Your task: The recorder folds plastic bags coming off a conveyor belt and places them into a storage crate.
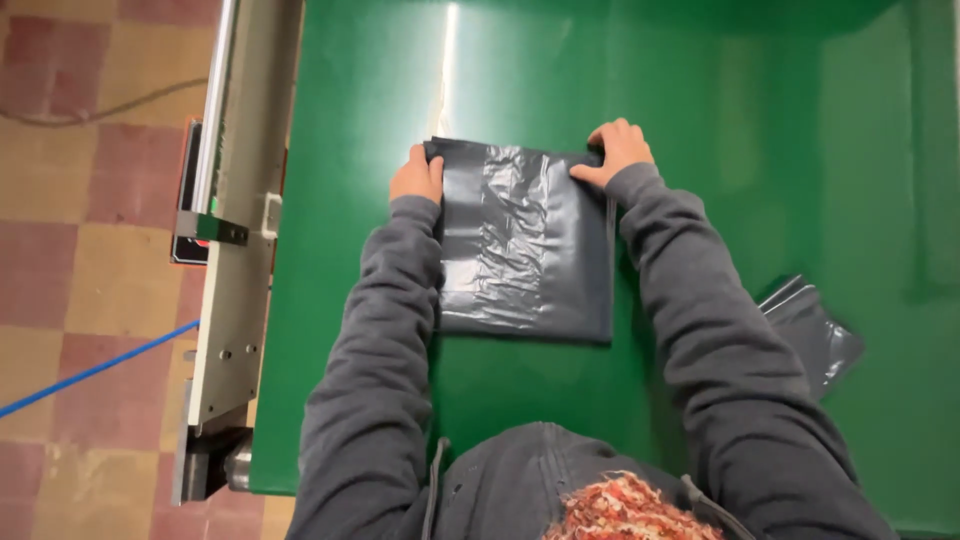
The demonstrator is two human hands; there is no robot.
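Note:
A folded dark grey plastic bag (525,245) lies flat on the green table (350,300). My left hand (416,175) presses on the bag's far left corner, fingers curled over its edge. My right hand (618,150) rests on the far right corner, fingers pinching the edge. Both arms are in grey sleeves and reach out along the bag's two sides.
Another dark plastic bag (815,335) lies at the right, partly hidden by my right sleeve. A grey metal rail (235,250) runs along the table's left edge. Beyond it is a checked tile floor with a blue cable (90,372).

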